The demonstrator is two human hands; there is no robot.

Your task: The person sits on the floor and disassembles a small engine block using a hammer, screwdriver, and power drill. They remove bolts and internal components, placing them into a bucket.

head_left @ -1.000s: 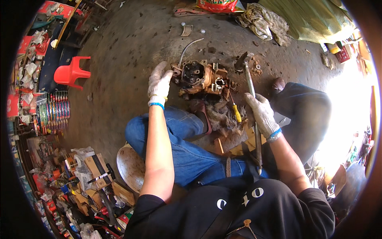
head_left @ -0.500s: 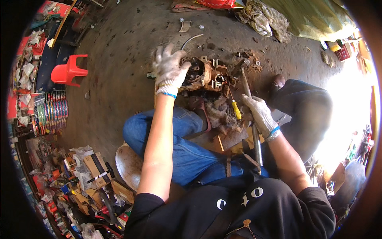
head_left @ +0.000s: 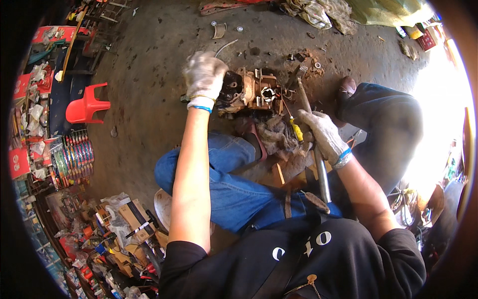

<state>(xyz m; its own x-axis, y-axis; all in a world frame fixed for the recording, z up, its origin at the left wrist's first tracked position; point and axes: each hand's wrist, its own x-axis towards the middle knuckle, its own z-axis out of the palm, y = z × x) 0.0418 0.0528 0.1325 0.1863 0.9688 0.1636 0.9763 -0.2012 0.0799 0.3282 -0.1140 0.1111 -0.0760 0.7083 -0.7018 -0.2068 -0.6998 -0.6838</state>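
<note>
My left hand point(head_left: 203, 79), in a white knit glove, is at the left end of a greasy brown engine block point(head_left: 249, 90) on the floor. Its fingers are smeared by motion, and whether they touch the block is hidden. My right hand point(head_left: 322, 133), gloved too, is wrapped round a long metal bar point(head_left: 321, 174). The bar slants from my lap up to the block's right side, where its far end lies near a dark metal piece point(head_left: 297, 74). A yellow-handled screwdriver point(head_left: 296, 129) leans at the block's near right corner, over grimy rags point(head_left: 274, 137).
A thin curved hose point(head_left: 226, 47) and a curved metal shell point(head_left: 219, 31) lie beyond the block. Rusty debris point(head_left: 311, 65) is scattered at its right. A red plastic chair point(head_left: 87, 103) stands far left, with piled boxes and parts point(head_left: 132, 224) at lower left.
My left hand has drawn its spread fingers closer together and shifted slightly left off the block's top. My right hand keeps its grip on the bar. The whole view has shifted a little.
</note>
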